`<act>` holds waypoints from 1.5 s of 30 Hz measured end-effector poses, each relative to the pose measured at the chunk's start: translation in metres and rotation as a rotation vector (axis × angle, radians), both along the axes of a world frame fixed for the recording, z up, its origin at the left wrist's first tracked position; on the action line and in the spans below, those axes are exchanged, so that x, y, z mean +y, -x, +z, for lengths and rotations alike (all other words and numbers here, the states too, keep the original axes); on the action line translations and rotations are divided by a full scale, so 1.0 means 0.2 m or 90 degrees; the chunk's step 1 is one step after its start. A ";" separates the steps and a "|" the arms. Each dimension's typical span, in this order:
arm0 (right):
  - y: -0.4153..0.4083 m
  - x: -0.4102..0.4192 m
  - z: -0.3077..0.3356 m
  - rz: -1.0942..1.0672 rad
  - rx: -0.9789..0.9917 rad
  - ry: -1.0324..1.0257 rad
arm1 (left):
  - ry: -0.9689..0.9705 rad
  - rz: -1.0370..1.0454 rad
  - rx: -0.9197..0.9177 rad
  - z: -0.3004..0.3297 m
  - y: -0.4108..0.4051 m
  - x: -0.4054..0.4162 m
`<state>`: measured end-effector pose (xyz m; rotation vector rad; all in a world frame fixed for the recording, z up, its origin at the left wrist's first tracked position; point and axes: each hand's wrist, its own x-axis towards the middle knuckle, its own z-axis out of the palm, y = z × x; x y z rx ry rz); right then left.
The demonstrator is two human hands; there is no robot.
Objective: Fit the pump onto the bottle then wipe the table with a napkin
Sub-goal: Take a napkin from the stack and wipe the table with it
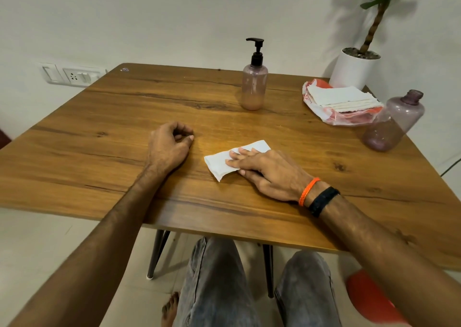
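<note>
A translucent pink bottle (254, 87) stands upright at the back middle of the wooden table (99, 137), with a black pump (256, 51) fitted on its neck. A white folded napkin (219, 163) lies flat near the table's centre. My right hand (269, 174) presses on the napkin with straight fingers. My left hand (169, 144) rests on the table to the left of the napkin, its fingers loosely curled and holding nothing.
A second purple bottle (394, 122) without a pump stands at the right edge. Behind it lies a pack of white napkins (341, 99) in a red-and-white wrapper. A white plant pot (354, 68) stands at the back right corner. A wall socket (74, 76) is at the left.
</note>
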<state>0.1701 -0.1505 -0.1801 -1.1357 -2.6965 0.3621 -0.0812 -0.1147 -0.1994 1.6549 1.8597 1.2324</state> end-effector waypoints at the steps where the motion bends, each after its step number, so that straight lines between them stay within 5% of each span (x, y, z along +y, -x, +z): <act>1: -0.01 -0.02 0.00 0.009 -0.003 -0.006 | -0.002 -0.003 0.000 0.00 0.00 0.00; 6: -0.03 -0.09 0.08 0.076 0.041 0.023 | 0.003 -0.013 -0.009 0.01 0.00 -0.02; 11: 0.00 -0.06 0.17 0.106 0.296 0.332 | 0.011 -0.014 -0.009 0.03 0.00 -0.03; 17: 0.04 0.10 0.22 -0.179 0.611 0.662 | 0.008 0.017 -0.007 0.04 -0.03 -0.03; 22: 0.07 0.18 0.22 -0.263 0.775 0.819 | 0.015 0.027 -0.056 0.03 -0.02 -0.01; 30: 0.13 0.24 0.17 -0.267 0.786 0.741 | 0.168 -0.131 -0.526 0.15 -0.14 -0.01; 39: 0.11 0.25 0.14 -0.328 0.664 0.494 | 0.218 -0.069 -0.577 0.19 -0.20 -0.01; 45: 0.08 0.27 0.12 -0.307 0.690 0.460 | 0.209 -0.063 -0.539 0.17 -0.21 0.00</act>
